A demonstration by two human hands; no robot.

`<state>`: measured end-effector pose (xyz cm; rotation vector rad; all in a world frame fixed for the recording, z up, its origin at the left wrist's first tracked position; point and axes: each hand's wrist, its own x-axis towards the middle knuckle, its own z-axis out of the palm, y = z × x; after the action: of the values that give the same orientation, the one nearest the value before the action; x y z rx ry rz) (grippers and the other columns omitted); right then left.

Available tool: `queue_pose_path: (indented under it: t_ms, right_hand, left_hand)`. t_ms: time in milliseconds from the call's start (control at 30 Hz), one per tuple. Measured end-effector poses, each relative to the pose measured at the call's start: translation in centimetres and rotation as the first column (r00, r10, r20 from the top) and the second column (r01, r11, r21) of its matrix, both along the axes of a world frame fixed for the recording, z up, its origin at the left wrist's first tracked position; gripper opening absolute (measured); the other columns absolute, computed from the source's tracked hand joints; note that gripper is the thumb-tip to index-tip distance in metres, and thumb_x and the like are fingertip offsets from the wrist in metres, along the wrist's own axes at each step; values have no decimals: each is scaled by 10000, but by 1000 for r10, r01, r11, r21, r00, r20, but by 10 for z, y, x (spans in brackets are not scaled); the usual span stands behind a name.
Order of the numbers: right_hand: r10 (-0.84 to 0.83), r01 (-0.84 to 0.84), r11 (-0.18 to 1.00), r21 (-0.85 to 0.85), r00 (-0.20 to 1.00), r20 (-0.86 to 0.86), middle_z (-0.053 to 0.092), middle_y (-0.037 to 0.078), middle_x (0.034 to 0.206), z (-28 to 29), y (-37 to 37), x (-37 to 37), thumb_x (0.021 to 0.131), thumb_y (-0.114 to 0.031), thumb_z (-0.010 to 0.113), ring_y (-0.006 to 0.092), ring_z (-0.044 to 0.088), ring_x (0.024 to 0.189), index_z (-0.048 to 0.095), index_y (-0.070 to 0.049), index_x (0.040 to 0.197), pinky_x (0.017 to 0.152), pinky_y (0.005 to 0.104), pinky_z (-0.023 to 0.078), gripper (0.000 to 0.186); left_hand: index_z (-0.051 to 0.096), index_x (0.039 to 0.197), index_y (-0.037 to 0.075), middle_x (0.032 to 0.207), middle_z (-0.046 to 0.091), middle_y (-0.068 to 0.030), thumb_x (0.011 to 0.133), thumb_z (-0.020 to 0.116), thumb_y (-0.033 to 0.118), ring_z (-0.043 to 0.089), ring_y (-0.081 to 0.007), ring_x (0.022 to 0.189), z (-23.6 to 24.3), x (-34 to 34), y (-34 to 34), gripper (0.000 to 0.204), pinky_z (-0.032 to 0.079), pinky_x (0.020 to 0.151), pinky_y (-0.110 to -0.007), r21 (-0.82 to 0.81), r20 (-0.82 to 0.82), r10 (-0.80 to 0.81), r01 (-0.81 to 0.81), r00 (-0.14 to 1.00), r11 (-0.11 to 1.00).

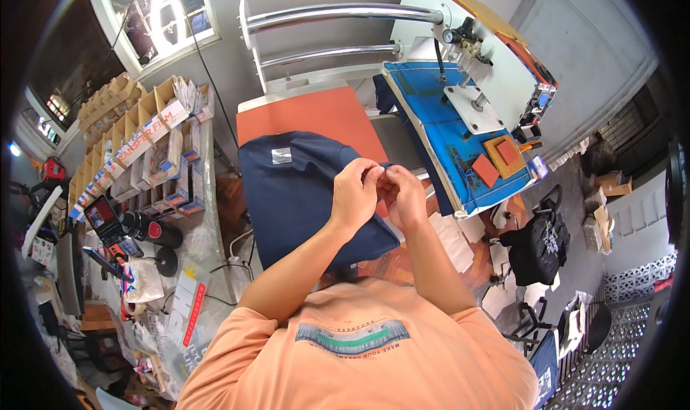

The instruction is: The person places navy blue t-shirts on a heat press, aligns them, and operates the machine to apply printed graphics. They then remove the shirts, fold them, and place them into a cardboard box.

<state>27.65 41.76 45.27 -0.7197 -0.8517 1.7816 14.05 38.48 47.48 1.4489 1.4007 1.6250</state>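
A navy blue garment (291, 201), which looks like a shirt, lies draped over the orange pad (309, 115) of a heat press and hangs down its near side. A small silvery rectangle (282, 155) rests on the fabric near its far left. My left hand (355, 200) and my right hand (404, 200) meet above the garment's right part. Both have their fingers pinched together, tips nearly touching. Whatever they hold is too small or hidden by the fingers to make out.
The press's blue-covered second station (445, 130) carries small orange pads (485, 171) at right. Chrome bars (345, 15) span the back. Left stands a cardboard rack (136, 133) beside a black bottle (159, 232). A chair with black cloth (539, 245) and papers (451, 245) occupy the right floor.
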Motion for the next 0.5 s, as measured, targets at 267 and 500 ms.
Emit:
queue_pose_path:
  t_ms: [267, 500]
  right_hand:
    - [-61, -391, 846, 364, 606, 793, 702, 83, 1058, -1, 2, -22, 893, -99, 638, 169, 667, 926, 663, -25, 1077, 723, 367, 543, 200]
    - [475, -566, 800, -196, 799, -368, 663, 133, 1312, 23, -26, -70, 1058, -373, 470, 253, 652, 1148, 624, -50, 1306, 985, 416, 546, 435]
  left_hand:
    - [655, 896, 37, 831, 660, -98, 898, 708, 64, 644, -322, 743, 0, -44, -57, 60, 518, 674, -406, 208, -394, -31, 122, 919, 971]
    - [668, 971, 41, 937, 683, -116, 916, 685, 79, 648, -332, 880, 12, -88, -97, 69, 501, 822, -425, 340, -242, 283, -192, 928, 921]
